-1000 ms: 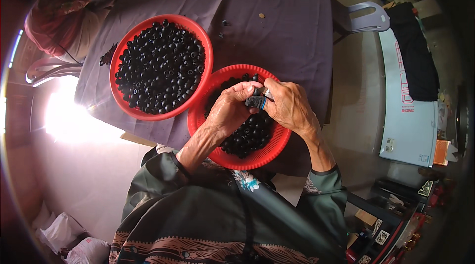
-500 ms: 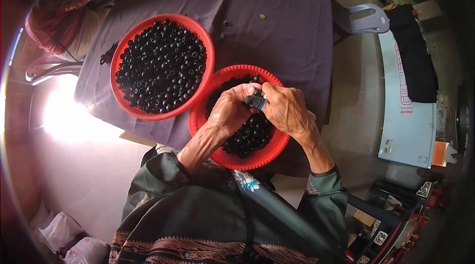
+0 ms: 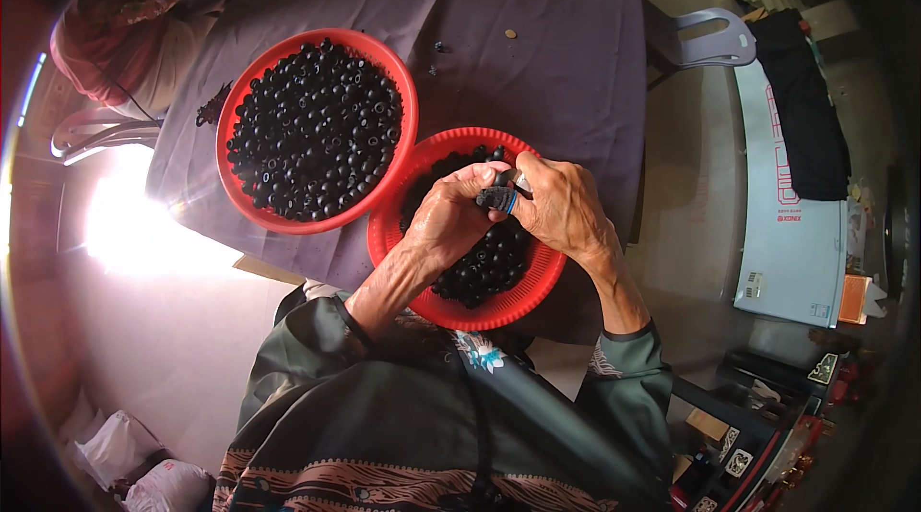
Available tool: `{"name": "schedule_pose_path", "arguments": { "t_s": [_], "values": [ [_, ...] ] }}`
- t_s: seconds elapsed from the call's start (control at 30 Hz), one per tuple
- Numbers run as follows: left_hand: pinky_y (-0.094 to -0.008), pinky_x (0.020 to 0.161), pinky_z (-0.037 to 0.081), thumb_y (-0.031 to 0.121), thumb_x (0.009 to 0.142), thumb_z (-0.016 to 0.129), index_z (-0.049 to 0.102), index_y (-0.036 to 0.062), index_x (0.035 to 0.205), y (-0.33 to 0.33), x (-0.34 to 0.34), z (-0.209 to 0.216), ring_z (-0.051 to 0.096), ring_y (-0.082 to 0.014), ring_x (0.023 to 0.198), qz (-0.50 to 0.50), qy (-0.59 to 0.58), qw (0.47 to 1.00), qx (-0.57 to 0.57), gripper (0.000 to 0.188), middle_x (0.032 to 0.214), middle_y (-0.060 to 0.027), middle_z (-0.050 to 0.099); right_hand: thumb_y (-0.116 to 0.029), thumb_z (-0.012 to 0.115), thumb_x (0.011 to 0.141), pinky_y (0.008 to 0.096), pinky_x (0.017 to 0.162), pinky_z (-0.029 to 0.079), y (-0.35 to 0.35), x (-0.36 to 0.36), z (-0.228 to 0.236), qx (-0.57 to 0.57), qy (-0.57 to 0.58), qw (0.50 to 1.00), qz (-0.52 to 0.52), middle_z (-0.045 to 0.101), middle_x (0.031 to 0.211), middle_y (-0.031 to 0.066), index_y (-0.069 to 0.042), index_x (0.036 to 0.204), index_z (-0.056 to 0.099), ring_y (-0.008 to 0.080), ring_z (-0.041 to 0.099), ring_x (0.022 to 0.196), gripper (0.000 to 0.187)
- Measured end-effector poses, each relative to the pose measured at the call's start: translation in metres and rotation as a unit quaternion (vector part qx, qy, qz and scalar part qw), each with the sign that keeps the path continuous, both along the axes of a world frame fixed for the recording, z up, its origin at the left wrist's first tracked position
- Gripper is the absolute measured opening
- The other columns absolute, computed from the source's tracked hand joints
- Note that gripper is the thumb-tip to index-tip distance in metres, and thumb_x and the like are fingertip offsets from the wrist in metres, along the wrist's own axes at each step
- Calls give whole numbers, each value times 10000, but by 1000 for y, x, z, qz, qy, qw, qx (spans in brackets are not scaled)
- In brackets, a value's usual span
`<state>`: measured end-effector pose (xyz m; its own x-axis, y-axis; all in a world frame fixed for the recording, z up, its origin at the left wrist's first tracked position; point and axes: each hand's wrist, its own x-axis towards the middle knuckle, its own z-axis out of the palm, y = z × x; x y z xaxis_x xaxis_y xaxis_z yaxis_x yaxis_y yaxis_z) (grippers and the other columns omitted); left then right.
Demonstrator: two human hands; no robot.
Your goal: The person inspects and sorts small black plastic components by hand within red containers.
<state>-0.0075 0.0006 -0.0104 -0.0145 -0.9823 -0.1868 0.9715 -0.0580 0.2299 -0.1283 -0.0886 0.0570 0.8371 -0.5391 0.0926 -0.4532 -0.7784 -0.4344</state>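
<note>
My left hand [image 3: 449, 216] and my right hand [image 3: 568, 210] meet above the nearer red plastic basket [image 3: 523, 304], which has a ribbed rim. My left fingers are closed around a small black round piece [image 3: 503, 178]. Between the hands is a rough black wrap with a blue band [image 3: 497, 198]; it may cover a fingertip, I cannot tell. The fingers of my right hand are bent and pinched against the piece, with a greyish bit at their tips too small to name. Beneath the hands lie many shiny black round pieces [image 3: 480, 267], partly hidden by them.
Up and left, a second red basket [image 3: 411, 119] is filled with similar black pieces, some showing openings. Both stand on a dark purple tablecloth [image 3: 537, 80]. A person [image 3: 115, 32] sits at the far left. A grey chair [image 3: 715, 37] and a white appliance [image 3: 787, 262] are at right.
My hands stay over the nearer basket. The right fingers have shifted slightly up and right, and the round black piece between the fingertips shows more clearly.
</note>
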Motion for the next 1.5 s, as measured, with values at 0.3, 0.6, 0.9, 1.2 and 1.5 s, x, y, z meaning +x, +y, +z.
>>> {"name": "schedule_pose_path", "arguments": {
  "t_s": [0.3, 0.6, 0.9, 1.2, 1.5],
  "values": [
    [-259, 642, 398, 122, 871, 557, 603, 3, 969, -1, -2, 7, 501, -118, 729, 16, -41, 998, 42, 161, 854, -34, 589, -147, 641, 761, 421, 489, 440, 5, 0, -5, -10, -8, 1000, -5, 548, 580, 165, -23, 737, 477, 358, 576, 569, 206],
    [-275, 758, 462, 120, 900, 487, 506, -3, 1138, 4, 14, 4, 568, -156, 874, -19, -229, 967, 109, 269, 968, -70, 584, -46, 582, 724, 411, 515, 419, -3, -17, -6, 22, -26, 999, -22, 537, 592, 170, 3, 789, 479, 364, 564, 587, 132],
    [-323, 849, 483, 13, 865, 472, 487, -46, 1119, 4, 17, 9, 572, -193, 932, -1, -217, 975, 55, 261, 1072, -147, 572, -141, 616, 807, 344, 495, 414, 1, -20, -3, 137, -52, 989, -33, 532, 589, 150, 5, 815, 468, 289, 546, 518, 209],
    [-345, 815, 484, 29, 880, 491, 522, 0, 1133, 3, 18, -5, 584, -171, 887, -21, -22, 1000, -4, 256, 985, -81, 596, -155, 632, 807, 341, 496, 423, 0, -15, -13, 91, -103, 990, 1, 555, 594, 133, -4, 768, 448, 284, 550, 524, 240],
    [-351, 833, 436, 103, 857, 541, 549, 41, 1069, 6, 9, 10, 565, -165, 907, -43, -42, 998, 1, 221, 976, -61, 600, -270, 711, 722, 390, 493, 428, 4, -2, 6, 41, -17, 999, -21, 544, 576, 144, -18, 717, 473, 333, 573, 560, 347]
  ]
}}
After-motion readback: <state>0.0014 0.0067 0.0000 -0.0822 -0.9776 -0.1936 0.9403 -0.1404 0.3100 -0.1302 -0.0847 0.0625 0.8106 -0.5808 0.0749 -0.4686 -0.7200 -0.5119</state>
